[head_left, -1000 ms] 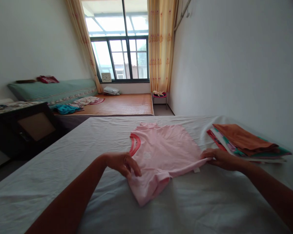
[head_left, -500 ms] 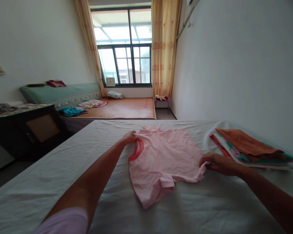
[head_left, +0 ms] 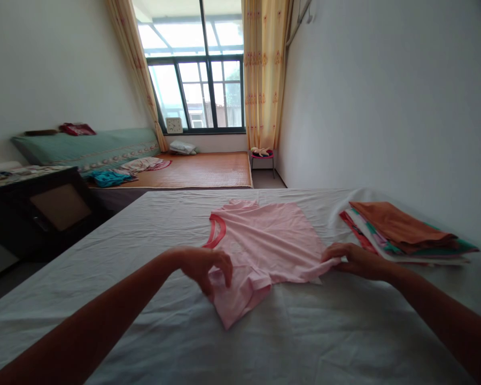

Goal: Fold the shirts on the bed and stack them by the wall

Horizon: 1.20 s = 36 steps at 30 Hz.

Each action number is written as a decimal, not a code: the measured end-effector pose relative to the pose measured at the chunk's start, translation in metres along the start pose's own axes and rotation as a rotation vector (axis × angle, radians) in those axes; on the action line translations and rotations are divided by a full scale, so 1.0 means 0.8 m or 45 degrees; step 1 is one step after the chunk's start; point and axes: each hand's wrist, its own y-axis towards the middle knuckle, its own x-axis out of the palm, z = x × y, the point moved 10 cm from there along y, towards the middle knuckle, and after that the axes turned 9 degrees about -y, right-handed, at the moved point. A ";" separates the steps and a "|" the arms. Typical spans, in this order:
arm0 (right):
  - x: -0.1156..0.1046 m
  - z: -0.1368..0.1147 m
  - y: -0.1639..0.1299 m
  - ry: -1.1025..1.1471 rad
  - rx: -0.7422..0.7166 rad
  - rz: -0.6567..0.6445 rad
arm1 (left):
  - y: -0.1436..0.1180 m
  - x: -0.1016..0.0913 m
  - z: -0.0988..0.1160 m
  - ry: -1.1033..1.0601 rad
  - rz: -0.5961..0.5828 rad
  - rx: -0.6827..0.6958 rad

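Observation:
A pink T-shirt (head_left: 276, 235) with a red neckband lies sideways on the white sheet (head_left: 124, 278), its collar to the left and its hem to the right. My right hand (head_left: 355, 260) pinches the near corner of the hem, drawing the cloth into creases. Over the shoulder near the closer sleeve is my left hand (head_left: 206, 267), thumb and fingers curved and apart. Whether its fingertips touch the cloth I cannot tell.
To the right sits a pile of folded clothes (head_left: 404, 230), a brown piece on top. A dark cabinet (head_left: 56, 203) stands at the left. Beyond the sheet are a bed with a woven mat (head_left: 208, 168) and a small stool (head_left: 262, 155).
My left hand has let go of the shirt by the far side of the collar and come nearer, to the close shoulder. The right hand still grips the hem, pulling it taut.

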 end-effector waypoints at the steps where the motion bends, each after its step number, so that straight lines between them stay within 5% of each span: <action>1: -0.001 0.000 0.000 0.018 0.004 -0.001 | -0.005 0.015 0.012 0.052 0.021 0.008; 7: -0.008 -0.005 -0.001 0.071 -0.016 0.008 | -0.023 0.028 0.016 0.138 0.349 -0.053; 14: -0.009 -0.016 -0.008 0.107 -0.062 -0.040 | -0.048 0.020 0.010 -0.083 0.148 -0.172; 17: -0.010 -0.009 0.002 0.156 -0.054 -0.085 | -0.044 -0.005 0.011 -0.217 0.156 -0.174; 19: -0.018 0.004 0.019 0.230 0.011 -0.037 | -0.035 -0.043 -0.004 -0.366 0.344 -0.179; 23: -0.042 0.056 0.063 0.397 0.355 0.303 | -0.035 -0.123 -0.079 -0.660 1.041 -0.287; 27: -0.045 0.091 0.084 0.255 0.575 0.590 | -0.049 -0.130 -0.144 -0.760 1.375 -0.480; 31: -0.029 0.106 0.076 0.194 0.627 0.717 | -0.055 -0.116 -0.144 -0.703 1.273 -0.399; 36: -0.018 0.081 0.075 0.088 0.373 0.603 | -0.049 -0.101 -0.130 -0.469 0.872 -0.378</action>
